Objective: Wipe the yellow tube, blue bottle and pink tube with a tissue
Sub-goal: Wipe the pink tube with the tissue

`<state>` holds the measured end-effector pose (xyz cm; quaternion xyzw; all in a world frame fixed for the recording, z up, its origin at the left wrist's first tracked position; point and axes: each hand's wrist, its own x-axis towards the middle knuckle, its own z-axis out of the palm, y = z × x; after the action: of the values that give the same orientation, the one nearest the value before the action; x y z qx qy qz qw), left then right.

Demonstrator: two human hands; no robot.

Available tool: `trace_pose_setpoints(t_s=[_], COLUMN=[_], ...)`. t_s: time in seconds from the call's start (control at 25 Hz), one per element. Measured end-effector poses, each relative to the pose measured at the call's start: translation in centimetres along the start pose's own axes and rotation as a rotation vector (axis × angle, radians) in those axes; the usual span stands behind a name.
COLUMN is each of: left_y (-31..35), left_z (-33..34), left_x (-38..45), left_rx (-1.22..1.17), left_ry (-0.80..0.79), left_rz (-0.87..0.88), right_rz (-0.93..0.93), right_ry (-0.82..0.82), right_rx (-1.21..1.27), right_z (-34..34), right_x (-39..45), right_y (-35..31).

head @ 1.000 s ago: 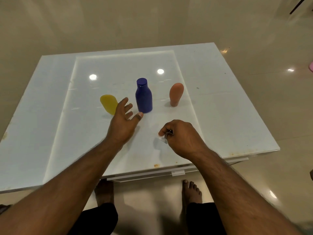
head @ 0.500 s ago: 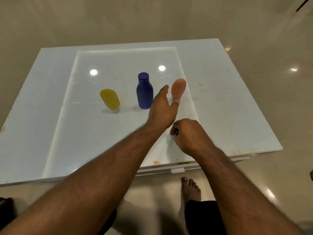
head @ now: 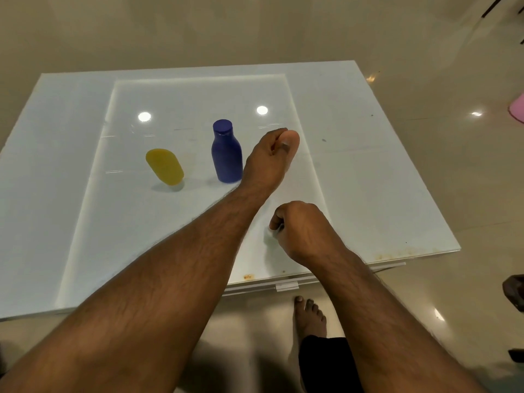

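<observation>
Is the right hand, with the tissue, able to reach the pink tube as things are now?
Probably yes. The right hand holds the tissue close in front of the pink tube, but the left hand grips that tube and covers most of it, so little surface is free.

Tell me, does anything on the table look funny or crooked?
Yes: the yellow tube leans to the left, while the blue bottle stands straight. Rusty-looking stains dot the table's near edge.
</observation>
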<state>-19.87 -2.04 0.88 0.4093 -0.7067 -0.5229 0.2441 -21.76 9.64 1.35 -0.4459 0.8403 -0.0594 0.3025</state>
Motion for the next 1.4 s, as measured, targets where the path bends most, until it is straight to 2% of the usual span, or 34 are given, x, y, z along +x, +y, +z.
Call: trace_pose_setpoints(t_s=[0.12, 0.24, 0.32, 0.44, 0.6, 0.76, 1.08, 1.24, 1.4], left_y=[0.8, 3.2, 4.6, 4.9, 2.9, -0.1, -4.5, -5.7, -5.7], left_z=[-0.2, -1.8, -3.9, -7.0, -9.9, -11.4, -13.2, -13.1, -12.8], left_x=[-0.7, -3.2, -6.0, -11.0, -16.3, -18.2, -16.2, -14.9, -14.5], left_rx=[-0.047, -0.206, -0.427, -0.628, -0.797, -0.968, -1.118, -1.179, -1.194], left_ry=[0.021, 0.069, 0.087, 0.074, 0.020, 0.007, -0.141, -0.133, -0.151], left_rz=[-0.019, -0.026, -0.102, -0.257, -0.518, -0.616, -0.728, -0.717, -0.715], right_rz=[0.042, -0.043, -0.106, -0.061, -0.073, -0.138, -0.175, -0.179, -0.174], right_ry=[-0.069, 0.003, 0.056, 0.032, 0.062, 0.092, 0.223, 0.302, 0.379], right_rx=[0.019, -0.005, -0.027, -0.006, 0.055, 0.078, 0.316, 0.556, 0.658], right_z=[-0.1, -0.4, -0.5, -0.2, 0.2, 0.6, 0.1, -0.3, -0.6], right_x=[0.4, -1.0, -2.0, -2.0, -2.9, -3.6, -3.0, -3.0, -3.2], right_y=[-0.2, 0.4, 0.3, -0.3, -1.4, -1.7, -2.1, -3.1, -3.9])
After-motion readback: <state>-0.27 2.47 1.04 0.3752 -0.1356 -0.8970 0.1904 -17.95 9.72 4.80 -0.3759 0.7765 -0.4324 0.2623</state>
